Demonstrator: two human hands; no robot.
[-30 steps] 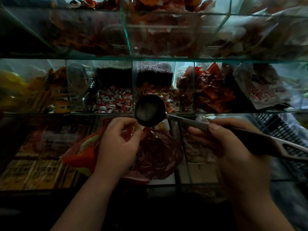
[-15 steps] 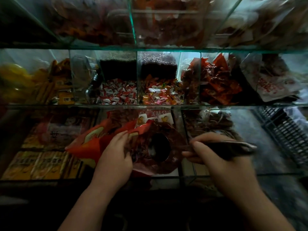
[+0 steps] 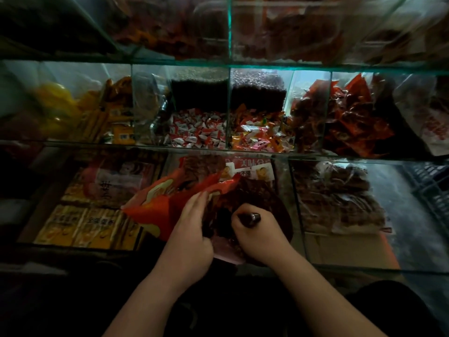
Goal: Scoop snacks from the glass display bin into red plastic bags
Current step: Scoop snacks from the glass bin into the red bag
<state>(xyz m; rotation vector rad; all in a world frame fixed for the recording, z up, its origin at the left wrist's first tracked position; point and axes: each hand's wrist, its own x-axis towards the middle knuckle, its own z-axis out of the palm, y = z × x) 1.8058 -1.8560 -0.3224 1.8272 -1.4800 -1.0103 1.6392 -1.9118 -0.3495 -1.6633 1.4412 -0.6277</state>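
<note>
A red translucent plastic bag [image 3: 274,205] with dark snacks inside hangs open over the front middle bin of the glass display [image 3: 297,215]. My left hand [image 3: 192,229] grips the bag's left rim and holds its mouth open. My right hand [image 3: 257,233] is a fist round the dark handle of a scoop [image 3: 251,218], which points down into the bag. The scoop's bowl is hidden inside the bag. A big red and yellow snack packet [image 3: 155,203] lies just left of the bag.
Glass dividers split the case into bins. Yellow boxed snacks [image 3: 80,227] sit at front left, a bag of brown snacks [image 3: 340,198] at front right. Wrapped candies [image 3: 199,130] and red packets [image 3: 349,117] fill the middle shelf. A dark crate [image 3: 435,186] stands at far right.
My right hand brought the scoop down from the middle shelf into the bag and turned it handle-up. My left hand stayed on the bag's rim.
</note>
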